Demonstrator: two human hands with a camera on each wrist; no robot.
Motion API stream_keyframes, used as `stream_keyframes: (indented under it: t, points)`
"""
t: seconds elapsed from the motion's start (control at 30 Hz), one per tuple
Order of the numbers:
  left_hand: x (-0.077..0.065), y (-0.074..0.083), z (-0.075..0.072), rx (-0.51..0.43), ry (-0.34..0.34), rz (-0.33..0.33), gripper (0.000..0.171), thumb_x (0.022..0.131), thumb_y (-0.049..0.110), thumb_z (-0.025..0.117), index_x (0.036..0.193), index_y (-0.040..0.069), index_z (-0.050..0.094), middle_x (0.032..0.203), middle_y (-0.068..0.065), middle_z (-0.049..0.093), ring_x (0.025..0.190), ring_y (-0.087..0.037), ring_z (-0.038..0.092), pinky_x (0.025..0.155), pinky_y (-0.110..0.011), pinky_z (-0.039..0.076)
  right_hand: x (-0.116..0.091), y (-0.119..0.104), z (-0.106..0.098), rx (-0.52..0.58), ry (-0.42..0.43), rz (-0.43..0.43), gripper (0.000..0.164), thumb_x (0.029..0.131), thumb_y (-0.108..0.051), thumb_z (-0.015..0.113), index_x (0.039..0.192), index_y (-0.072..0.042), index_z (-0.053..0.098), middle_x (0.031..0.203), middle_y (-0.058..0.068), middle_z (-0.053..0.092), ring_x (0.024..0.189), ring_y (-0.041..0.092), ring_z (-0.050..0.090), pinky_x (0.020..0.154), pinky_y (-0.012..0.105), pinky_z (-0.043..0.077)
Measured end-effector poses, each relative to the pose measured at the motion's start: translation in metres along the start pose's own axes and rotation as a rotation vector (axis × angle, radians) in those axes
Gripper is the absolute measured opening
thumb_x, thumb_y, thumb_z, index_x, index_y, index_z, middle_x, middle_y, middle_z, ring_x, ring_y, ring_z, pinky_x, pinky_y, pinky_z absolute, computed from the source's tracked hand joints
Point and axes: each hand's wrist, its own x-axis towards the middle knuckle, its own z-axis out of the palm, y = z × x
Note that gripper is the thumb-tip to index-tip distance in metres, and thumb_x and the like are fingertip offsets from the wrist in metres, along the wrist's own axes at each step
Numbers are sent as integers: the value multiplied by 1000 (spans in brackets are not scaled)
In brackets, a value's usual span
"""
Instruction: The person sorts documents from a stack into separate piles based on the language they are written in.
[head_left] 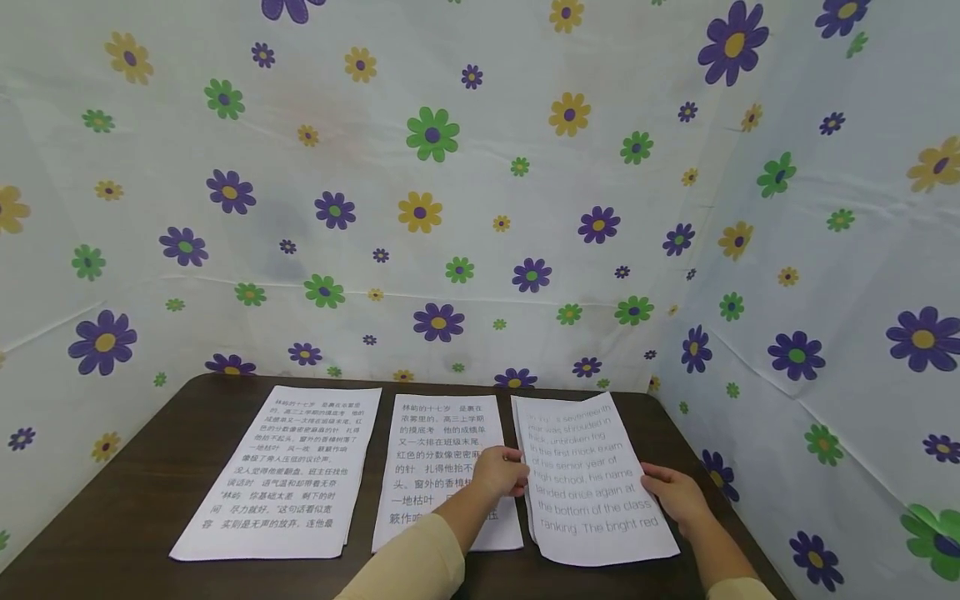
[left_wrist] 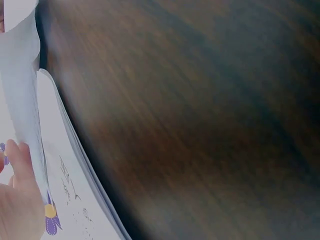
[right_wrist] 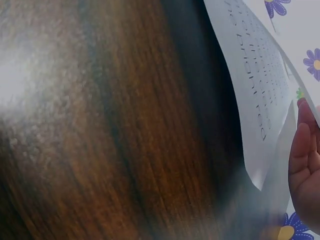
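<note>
Both hands hold a printed English sheet [head_left: 592, 500] at the right of the table, one at each long side. My left hand [head_left: 498, 473] grips its left edge, reaching across the middle paper stack [head_left: 442, 417], which carries Chinese text. At the right edge, my right hand [head_left: 678, 496] pinches the sheet between thumb and fingers. The right wrist view shows the held sheet [right_wrist: 255, 75] curved and raised off the table, beside the right hand [right_wrist: 305, 170]. In the left wrist view, the left hand [left_wrist: 22, 195] is partly cut off by the frame.
Another stack of Chinese-printed sheets [head_left: 277, 475] lies at the left of the dark wooden table [head_left: 112, 508]. A white cloth with flowers [head_left: 480, 183] hangs behind the table and along its sides.
</note>
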Motion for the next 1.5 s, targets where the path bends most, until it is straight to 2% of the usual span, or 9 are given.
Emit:
stream_keyframes:
  t: [0.17, 0.37, 0.53, 0.67, 0.87, 1.03, 1.23, 1.5]
  points:
    - [-4, -1, 1, 7, -35, -19, 37, 86, 4, 67, 121, -5, 61, 89, -11, 65, 76, -19, 68, 62, -26, 60, 2, 4, 1, -25, 4, 10, 48, 98, -22, 55, 139, 3, 49, 134, 30, 54, 102, 31, 63, 79, 39, 53]
    - [-6, -2, 2, 36, -49, -28, 37, 86, 8, 67, 120, -4, 61, 93, -10, 64, 82, -21, 68, 63, -26, 60, 3, 7, 1, -33, -3, 8, 47, 98, -21, 54, 138, 4, 50, 130, 29, 57, 99, 29, 63, 79, 41, 52]
    - [-6, -3, 3, 36, -61, -25, 36, 87, 9, 67, 120, -4, 61, 95, -10, 63, 84, -21, 66, 65, -27, 60, 4, 8, 3, -46, 0, 22, 48, 97, -21, 54, 138, 4, 50, 130, 30, 56, 105, 36, 61, 88, 54, 50]
    - [-6, -4, 4, 37, -57, -6, 35, 86, 8, 67, 118, -5, 61, 96, -11, 62, 84, -20, 66, 66, -28, 61, 4, 7, 5, -66, 9, 20, 49, 98, -21, 53, 138, 6, 48, 134, 33, 52, 115, 45, 55, 98, 62, 44]
    - [-7, -5, 2, 54, -58, 7, 36, 86, 9, 68, 119, -4, 61, 97, -10, 62, 83, -19, 67, 67, -29, 61, 0, -1, 9, -81, 30, 33, 50, 99, -20, 51, 139, 9, 44, 143, 35, 41, 130, 51, 40, 107, 64, 36]
    - [-6, -4, -6, 92, -93, 51, 41, 86, 10, 67, 124, -4, 59, 100, -11, 65, 85, -23, 69, 70, -32, 61, -3, -9, 12, -59, 25, 27, 55, 100, -22, 48, 144, 8, 37, 147, 35, 35, 135, 51, 34, 110, 63, 32]
    - [0, 0, -17, 95, -115, 110, 45, 85, 7, 67, 127, -6, 56, 99, -12, 68, 90, -24, 70, 74, -33, 61, -6, -24, 18, -30, 18, -3, 59, 99, -25, 49, 146, 7, 34, 148, 34, 34, 133, 50, 39, 109, 59, 39]
    - [-2, 9, -45, 140, -118, 132, 55, 83, 11, 69, 134, -2, 53, 110, -15, 68, 96, -29, 70, 78, -37, 61, -10, -47, 32, -78, -19, -45, 61, 98, -31, 51, 148, 2, 34, 148, 33, 34, 132, 48, 41, 107, 55, 44]
